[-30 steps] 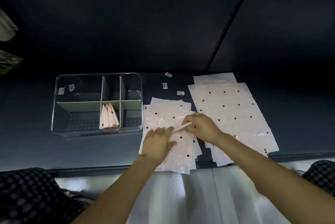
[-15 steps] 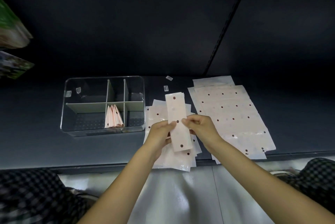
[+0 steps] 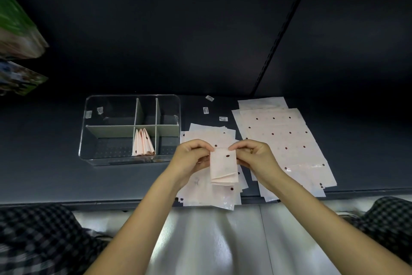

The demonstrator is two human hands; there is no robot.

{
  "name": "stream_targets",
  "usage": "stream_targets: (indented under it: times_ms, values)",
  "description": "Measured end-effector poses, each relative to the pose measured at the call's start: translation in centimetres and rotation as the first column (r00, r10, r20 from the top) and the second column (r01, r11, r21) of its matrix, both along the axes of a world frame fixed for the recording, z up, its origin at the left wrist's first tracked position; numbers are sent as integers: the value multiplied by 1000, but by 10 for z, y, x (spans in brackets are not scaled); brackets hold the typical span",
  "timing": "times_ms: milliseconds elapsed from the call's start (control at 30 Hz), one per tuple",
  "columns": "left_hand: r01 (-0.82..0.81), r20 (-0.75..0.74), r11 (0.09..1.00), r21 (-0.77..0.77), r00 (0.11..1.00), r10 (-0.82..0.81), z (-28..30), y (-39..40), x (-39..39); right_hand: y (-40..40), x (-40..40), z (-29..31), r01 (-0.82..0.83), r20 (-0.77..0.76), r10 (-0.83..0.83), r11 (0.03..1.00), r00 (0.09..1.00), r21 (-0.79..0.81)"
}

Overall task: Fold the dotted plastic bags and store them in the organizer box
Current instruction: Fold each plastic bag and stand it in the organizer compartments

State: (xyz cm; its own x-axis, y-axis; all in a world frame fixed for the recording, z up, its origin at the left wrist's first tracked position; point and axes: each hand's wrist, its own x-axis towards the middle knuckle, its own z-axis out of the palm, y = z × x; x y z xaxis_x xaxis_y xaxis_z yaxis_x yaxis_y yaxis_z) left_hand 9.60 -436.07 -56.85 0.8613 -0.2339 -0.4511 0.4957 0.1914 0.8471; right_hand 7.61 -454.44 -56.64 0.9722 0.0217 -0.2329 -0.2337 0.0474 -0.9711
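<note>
Pink dotted plastic bag (image 3: 223, 165) (folded, layered) between both pinching hands (image 3: 225, 155).

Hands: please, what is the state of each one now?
Left hand: pinches the folded bag at its top left corner.
Right hand: pinches its top right corner.

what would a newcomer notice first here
The folded dotted bag pinched at its top edge by the left hand and right hand, at centre. Left of it, the clear organizer box holds folded bags upright in its near middle compartment.
</note>
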Motion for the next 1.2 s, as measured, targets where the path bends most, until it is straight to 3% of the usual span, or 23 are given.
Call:
stream_targets:
  times_ms: [133,267,367,433,567,833,900,967,1033,1100,1200]
  values:
    - [-43,-73,999,-10,996,43,-1,-3,-1,4,2,1,18,74,-12,996,997,-84]
    - [-67,-44,996,63,997,70,-6,-10,-6,7,3,-1,-3,76,14,990,997,-140]
    - [-147,88,975,166,987,133,-8,-11,-5,7,6,-3,-27,16,30,989,999,-147]
    - [-145,219,956,256,972,89,-9,-10,-4,8,8,-3,-63,-35,59,990,998,-130]
    - [-125,354,927,353,935,-9,-11,-9,-4,16,13,-6,-129,-8,133,942,991,-310]
    - [21,88,975,220,995,-41,-20,7,-3,21,33,-6,91,26,-87,957,996,-277]
    - [-24,81,977,212,997,7,-22,10,-2,27,36,-8,147,39,-142,938,989,-313]
    - [-159,145,933,323,982,117,-26,15,1,39,35,-11,239,127,-202,848,971,-474]
    - [-294,291,816,497,943,162,-30,21,2,57,28,-15,240,183,-164,789,969,-565]
    - [-366,442,711,600,893,86,-30,26,-2,80,23,-17,75,60,-50,840,997,-538]
    - [-390,589,682,619,804,-75,-34,31,-5,108,25,-21,-45,-54,20,853,998,-520]
